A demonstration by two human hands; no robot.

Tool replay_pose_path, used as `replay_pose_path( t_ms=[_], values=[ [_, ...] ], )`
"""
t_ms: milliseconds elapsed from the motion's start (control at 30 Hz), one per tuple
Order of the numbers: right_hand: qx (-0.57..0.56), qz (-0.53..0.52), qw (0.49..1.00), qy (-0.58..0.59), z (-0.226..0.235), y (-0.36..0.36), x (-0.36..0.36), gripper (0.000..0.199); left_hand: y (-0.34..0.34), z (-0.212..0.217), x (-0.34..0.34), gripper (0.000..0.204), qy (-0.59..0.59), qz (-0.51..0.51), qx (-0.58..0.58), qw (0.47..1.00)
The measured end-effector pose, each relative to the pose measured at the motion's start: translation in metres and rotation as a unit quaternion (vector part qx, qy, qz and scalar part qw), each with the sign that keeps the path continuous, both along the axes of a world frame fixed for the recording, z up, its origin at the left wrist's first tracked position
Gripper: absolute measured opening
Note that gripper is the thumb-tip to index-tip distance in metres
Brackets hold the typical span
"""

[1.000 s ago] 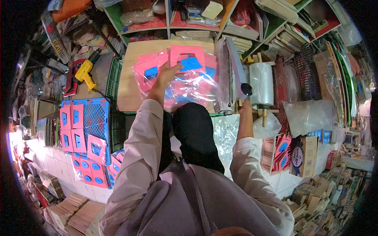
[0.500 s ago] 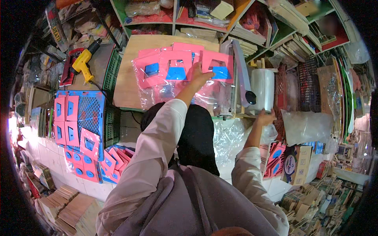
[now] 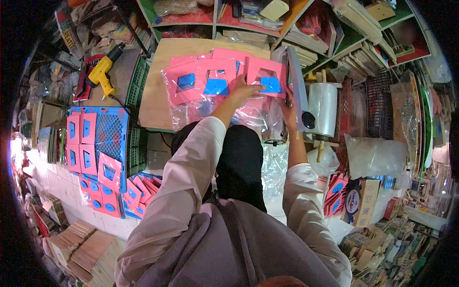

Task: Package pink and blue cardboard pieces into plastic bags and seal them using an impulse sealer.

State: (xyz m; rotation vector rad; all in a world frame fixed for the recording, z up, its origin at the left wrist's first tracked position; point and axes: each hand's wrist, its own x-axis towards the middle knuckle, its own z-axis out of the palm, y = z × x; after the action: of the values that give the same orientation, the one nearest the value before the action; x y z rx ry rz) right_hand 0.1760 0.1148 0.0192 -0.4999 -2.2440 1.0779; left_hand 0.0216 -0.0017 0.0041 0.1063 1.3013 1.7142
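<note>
On the wooden tabletop lie several flat pink boards with trapezoid cut-outs and blue trapezoid pieces, in clear plastic. My left hand (image 3: 247, 89) is closed on the left edge of the rightmost pink board (image 3: 270, 68), its thumb near the blue piece (image 3: 271, 85). My right hand (image 3: 289, 107) is raised by that board's right edge, close against the long grey arm (image 3: 296, 81) of what looks like a bag sealer. That arm partly hides its fingers, so their grip is unclear. Beside my left hand lies another pink board (image 3: 203, 71) with a blue trapezoid.
A roll of clear film (image 3: 322, 110) stands right of the grey arm. To the left are a yellow heat gun (image 3: 101, 74) and a blue crate (image 3: 110, 126) bearing pink boards. Shelves (image 3: 215, 21) full of packages line the back. A cardboard box (image 3: 366, 203) stands at lower right.
My right hand has moved up and left from below the film roll to the pink board's right edge. My left hand stays on the same board.
</note>
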Motion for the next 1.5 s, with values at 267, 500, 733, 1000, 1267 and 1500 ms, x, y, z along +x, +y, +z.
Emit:
replay_pose_path(
  t_ms=[267,500,733,1000,1267,1500],
  values=[
    [0.009,-0.008,1.0,0.0,-0.016,0.006,0.0,0.052,-0.003,-0.009,0.008,0.031,-0.038,0.005,0.06,0.997],
    [-0.023,-0.024,0.998,-0.06,-0.063,0.029,0.034,0.046,-0.005,0.002,0.006,0.039,-0.022,0.028,0.071,0.997],
    [-0.403,-0.034,0.913,0.043,0.065,0.031,0.063,0.054,-0.001,-0.002,0.004,0.047,-0.009,0.035,0.058,0.998],
    [-0.358,-0.061,0.931,-0.015,0.074,0.013,0.054,0.041,0.004,-0.005,0.005,0.04,0.01,0.034,0.093,0.995],
    [-0.007,-0.09,0.987,-0.132,-0.058,0.046,0.016,0.044,0.003,-0.003,0.004,0.034,0.035,0.015,0.05,0.998],
    [-0.039,-0.06,0.997,0.009,-0.055,0.02,-0.011,0.059,0.001,0.001,0.003,0.049,-0.003,0.029,0.05,0.998]
  ],
)
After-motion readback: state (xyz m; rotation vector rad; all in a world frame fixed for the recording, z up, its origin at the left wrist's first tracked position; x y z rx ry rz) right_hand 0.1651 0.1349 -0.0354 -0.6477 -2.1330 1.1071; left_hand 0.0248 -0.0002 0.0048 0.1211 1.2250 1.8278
